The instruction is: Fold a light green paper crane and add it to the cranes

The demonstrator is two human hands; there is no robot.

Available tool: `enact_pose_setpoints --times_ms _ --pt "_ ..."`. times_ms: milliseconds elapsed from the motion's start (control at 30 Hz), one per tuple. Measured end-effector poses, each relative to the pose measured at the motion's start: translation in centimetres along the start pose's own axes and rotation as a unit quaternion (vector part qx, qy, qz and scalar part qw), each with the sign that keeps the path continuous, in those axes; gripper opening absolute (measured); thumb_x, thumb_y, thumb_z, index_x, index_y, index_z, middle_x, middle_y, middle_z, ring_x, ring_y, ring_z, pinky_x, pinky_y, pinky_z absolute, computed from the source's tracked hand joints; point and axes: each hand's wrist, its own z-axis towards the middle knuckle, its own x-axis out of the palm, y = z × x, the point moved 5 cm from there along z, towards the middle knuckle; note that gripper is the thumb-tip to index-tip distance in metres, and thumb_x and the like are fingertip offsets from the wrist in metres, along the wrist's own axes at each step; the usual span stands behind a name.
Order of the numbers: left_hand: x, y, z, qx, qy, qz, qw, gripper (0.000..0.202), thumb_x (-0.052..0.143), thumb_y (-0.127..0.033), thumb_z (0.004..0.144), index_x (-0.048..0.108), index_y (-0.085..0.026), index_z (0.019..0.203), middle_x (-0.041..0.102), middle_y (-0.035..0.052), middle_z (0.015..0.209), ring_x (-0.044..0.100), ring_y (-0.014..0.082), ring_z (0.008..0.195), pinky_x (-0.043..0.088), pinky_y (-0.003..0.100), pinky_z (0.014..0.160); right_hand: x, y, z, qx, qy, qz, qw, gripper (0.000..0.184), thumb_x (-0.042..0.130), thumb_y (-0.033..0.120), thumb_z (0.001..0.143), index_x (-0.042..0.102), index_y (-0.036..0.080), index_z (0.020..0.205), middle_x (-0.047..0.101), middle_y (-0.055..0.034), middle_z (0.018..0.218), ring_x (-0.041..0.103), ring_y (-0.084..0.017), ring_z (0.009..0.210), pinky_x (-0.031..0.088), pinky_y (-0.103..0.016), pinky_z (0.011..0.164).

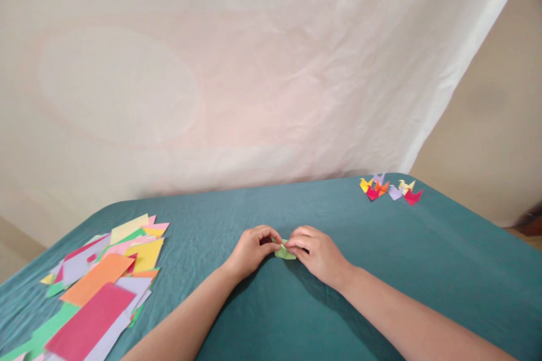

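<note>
A small piece of light green folded paper (285,253) is held between my two hands, low over the middle of the table. My left hand (256,248) pinches its left side between thumb and fingertips. On the right side, my right hand (318,252) closes thumb and fingers on the same paper. The fingertips cover its upper edges, so its full shape cannot be made out.
Loose coloured paper sheets (97,316) lie in an overlapping pile at the left. Several small folded paper birds (396,192) stand near the far right corner. A dark green cloth (237,206) covers the table, and a pale sheet (254,79) hangs behind it.
</note>
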Motion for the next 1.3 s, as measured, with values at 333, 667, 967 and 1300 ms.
enact_pose_setpoints --times_ms 333,667,967,1300 --pt "-0.4 -0.2 -0.7 -0.113 -0.135 -0.031 0.984 0.014 0.058 -0.032 0.079 0.062 -0.019 0.078 0.066 0.0009 0.075 0.061 0.0163 0.069 0.047 0.025 0.063 -1.6 1.7 0.3 -0.013 -0.051 -0.041 0.998 0.011 0.054 0.018 0.09 0.062 0.021 0.084 0.064 -0.0047 0.088 0.057 -0.019 0.086 0.045 -0.032 0.078" --pt "2.7 -0.7 -0.9 -0.091 -0.055 -0.296 0.949 0.036 0.068 -0.023 0.072 0.06 -0.016 0.106 0.067 0.0098 0.107 0.064 0.0183 0.088 0.052 0.03 0.077 -1.8 2.8 0.3 -0.017 -0.093 -0.019 0.995 0.016 0.051 0.017 0.09 0.064 0.023 0.094 0.066 -0.0055 0.09 0.059 -0.02 0.087 0.048 -0.034 0.079" --pt "1.6 -0.6 -0.6 -0.079 -0.068 -0.263 0.959 0.031 0.064 -0.033 0.079 0.063 -0.017 0.106 0.069 0.0071 0.098 0.064 0.0187 0.088 0.05 0.028 0.076 -2.1 2.3 0.1 -0.002 -0.104 0.005 0.995 0.022 0.047 0.015 0.092 0.064 0.024 0.103 0.068 -0.0047 0.092 0.061 -0.02 0.085 0.049 -0.034 0.078" --pt "2.0 -0.3 -0.7 -0.155 -0.087 -0.356 0.917 0.029 0.067 -0.036 0.074 0.063 -0.015 0.093 0.066 0.0055 0.09 0.062 0.0162 0.078 0.051 0.024 0.065 -1.7 3.9 0.3 -0.061 -0.052 0.006 0.997 0.019 0.047 0.019 0.093 0.065 0.022 0.099 0.069 -0.0054 0.092 0.059 -0.019 0.084 0.046 -0.035 0.08"
